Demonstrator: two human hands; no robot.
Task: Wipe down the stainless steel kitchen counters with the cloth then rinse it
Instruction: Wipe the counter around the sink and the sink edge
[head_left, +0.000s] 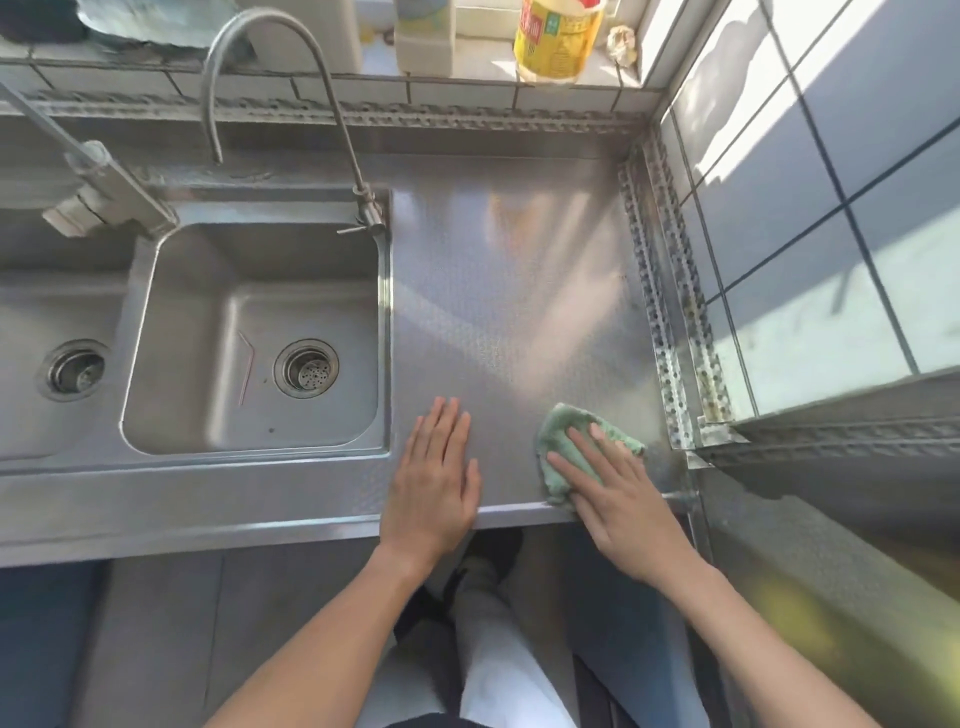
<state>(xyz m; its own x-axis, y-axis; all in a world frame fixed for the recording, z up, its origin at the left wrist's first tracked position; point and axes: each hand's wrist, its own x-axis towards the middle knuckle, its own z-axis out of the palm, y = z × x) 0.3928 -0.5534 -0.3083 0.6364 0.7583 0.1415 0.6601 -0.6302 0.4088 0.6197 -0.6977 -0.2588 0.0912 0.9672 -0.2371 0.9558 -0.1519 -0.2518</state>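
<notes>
A green cloth lies bunched on the stainless steel counter, near its front right corner. My right hand presses flat on the cloth, fingers spread over it and pointing up and to the left. My left hand rests palm down on the bare counter to the left of the cloth, fingers together, holding nothing. The counter's front edge runs under both wrists.
A steel sink basin with a drain sits left of the counter, and a second basin lies further left. A curved tap rises behind the sink. A yellow bottle stands on the tiled ledge. A tiled wall closes the right side.
</notes>
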